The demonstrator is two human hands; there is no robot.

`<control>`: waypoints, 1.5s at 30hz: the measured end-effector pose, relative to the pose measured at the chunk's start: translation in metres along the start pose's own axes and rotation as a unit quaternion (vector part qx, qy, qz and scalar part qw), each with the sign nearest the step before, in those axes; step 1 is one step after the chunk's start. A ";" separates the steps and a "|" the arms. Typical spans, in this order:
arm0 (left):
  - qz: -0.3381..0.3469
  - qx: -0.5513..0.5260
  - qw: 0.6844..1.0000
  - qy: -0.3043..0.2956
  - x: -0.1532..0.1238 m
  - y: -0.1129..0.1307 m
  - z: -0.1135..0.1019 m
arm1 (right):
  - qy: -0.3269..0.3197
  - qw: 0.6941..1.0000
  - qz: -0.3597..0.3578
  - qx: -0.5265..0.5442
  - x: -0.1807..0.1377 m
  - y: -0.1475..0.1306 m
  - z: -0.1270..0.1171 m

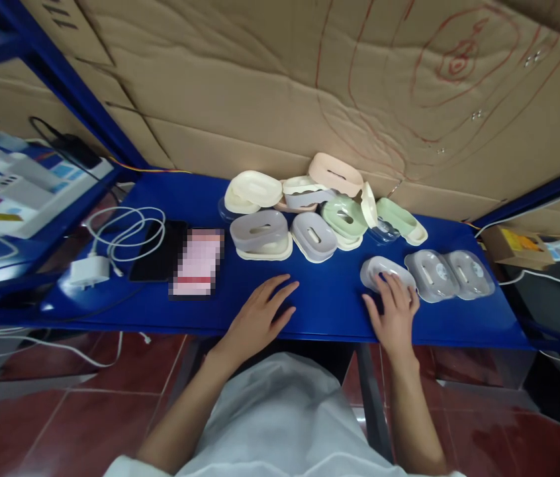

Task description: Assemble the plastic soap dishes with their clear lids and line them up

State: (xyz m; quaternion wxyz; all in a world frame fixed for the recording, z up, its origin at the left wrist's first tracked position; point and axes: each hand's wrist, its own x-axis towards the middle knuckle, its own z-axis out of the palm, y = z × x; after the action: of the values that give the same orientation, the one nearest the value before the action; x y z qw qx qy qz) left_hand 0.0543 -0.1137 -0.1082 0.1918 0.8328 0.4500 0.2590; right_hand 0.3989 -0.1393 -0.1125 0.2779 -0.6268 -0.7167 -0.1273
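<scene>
My left hand [263,311] hovers at the front of the blue table with its fingers spread and nothing in them. The grey soap dish [263,232] on a cream tray lies beyond it. My right hand [393,308] rests its spread fingertips on a pale grey soap dish [376,266], partly hiding it; the thumb stands apart. Beside that lie two grey soap dishes with clear lids, a nearer one [429,275] and one farther right [469,273]. Another grey slotted soap dish [314,235] lies between the hands, farther back.
Cream, green and peach soap dish parts [335,173] are heaped against the cardboard wall [240,99]. On the left lie a phone with a blurred screen [196,262], a dark phone-like slab [158,255] and a white charger [90,270] with coiled cable. Blue frame bars flank the table [324,311].
</scene>
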 end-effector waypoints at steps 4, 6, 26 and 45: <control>0.009 0.019 1.000 0.012 0.002 0.000 0.002 | -0.023 0.994 -0.081 0.068 0.042 -0.061 0.014; 0.018 0.032 0.999 0.010 0.003 0.000 0.005 | -0.061 0.989 -0.104 0.081 0.072 -0.080 0.027; 0.119 0.064 0.991 -0.023 -0.003 0.005 -0.001 | -0.067 0.986 -0.086 0.124 0.047 -0.058 0.017; 0.101 0.021 0.993 0.060 -0.031 0.003 -0.003 | -0.075 0.979 -0.070 0.174 -0.034 -0.083 -0.023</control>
State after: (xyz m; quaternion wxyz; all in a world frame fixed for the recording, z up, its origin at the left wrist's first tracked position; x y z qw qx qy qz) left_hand 0.0401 -0.1418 -0.1117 0.1193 0.8609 0.3795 0.3171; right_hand 0.3259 -0.1952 -0.0989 0.3184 -0.5253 -0.7886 0.0277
